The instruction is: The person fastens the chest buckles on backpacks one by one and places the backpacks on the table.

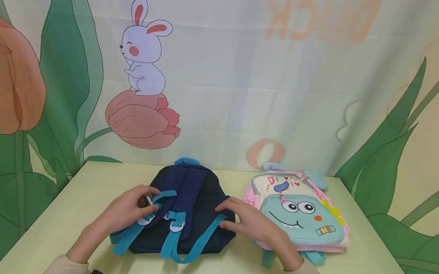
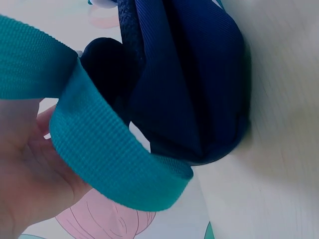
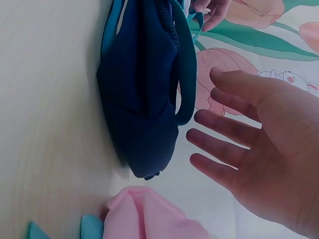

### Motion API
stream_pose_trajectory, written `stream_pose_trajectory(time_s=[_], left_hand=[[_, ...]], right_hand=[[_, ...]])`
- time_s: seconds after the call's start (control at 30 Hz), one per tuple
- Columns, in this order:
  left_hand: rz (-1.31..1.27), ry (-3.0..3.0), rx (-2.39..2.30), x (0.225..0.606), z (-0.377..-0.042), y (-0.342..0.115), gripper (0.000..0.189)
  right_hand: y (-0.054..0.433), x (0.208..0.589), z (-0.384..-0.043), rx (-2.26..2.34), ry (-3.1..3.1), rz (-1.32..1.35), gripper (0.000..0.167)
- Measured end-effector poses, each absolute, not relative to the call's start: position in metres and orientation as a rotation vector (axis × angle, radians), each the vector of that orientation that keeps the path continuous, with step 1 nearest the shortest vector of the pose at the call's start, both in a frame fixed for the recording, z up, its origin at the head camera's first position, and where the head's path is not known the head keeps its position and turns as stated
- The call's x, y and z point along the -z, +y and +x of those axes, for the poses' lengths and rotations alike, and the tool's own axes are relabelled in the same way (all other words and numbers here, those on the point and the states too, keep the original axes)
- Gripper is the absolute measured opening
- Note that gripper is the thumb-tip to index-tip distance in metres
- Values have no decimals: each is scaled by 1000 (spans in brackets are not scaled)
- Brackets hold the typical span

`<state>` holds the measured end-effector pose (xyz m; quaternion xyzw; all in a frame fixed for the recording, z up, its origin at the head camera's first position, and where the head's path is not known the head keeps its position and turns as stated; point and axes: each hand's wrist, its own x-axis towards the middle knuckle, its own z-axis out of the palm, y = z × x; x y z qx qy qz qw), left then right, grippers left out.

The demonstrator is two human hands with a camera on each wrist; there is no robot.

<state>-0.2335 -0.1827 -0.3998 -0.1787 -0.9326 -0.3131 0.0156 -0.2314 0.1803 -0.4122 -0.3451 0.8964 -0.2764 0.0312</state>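
Note:
A navy backpack (image 1: pixel 211 194) lies on the table with its shoulder straps facing up. Teal webbing and white buckles hang from those straps. My left hand (image 1: pixel 129 208) is at the backpack's left side, pinching a small white buckle (image 1: pixel 149 200) on the teal strap (image 1: pixel 165 195) between thumb and fingers. In the left wrist view a loop of teal webbing (image 2: pixel 109 144) hides part of that hand. My right hand (image 1: pixel 250 220) is by the backpack's right side, near the other teal strap (image 1: pixel 204 240). Its fingers (image 3: pixel 224 124) look spread, with nothing between them, in the right wrist view.
A pink and light-blue backpack (image 1: pixel 300 214) with a cartoon face lies to the right on the pale table (image 1: pixel 103 177), close to my right forearm. Behind the table hangs a printed curtain (image 1: pixel 215 71) with a rabbit and flowers.

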Motion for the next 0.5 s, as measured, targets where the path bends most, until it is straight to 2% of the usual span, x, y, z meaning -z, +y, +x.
stream_pose_trajectory(time_s=[0.5], left_hand=[[-556,-2775,1052,399,-237,-183,39]], right_hand=[[152,408,-236,794,2815,-1168,33]])
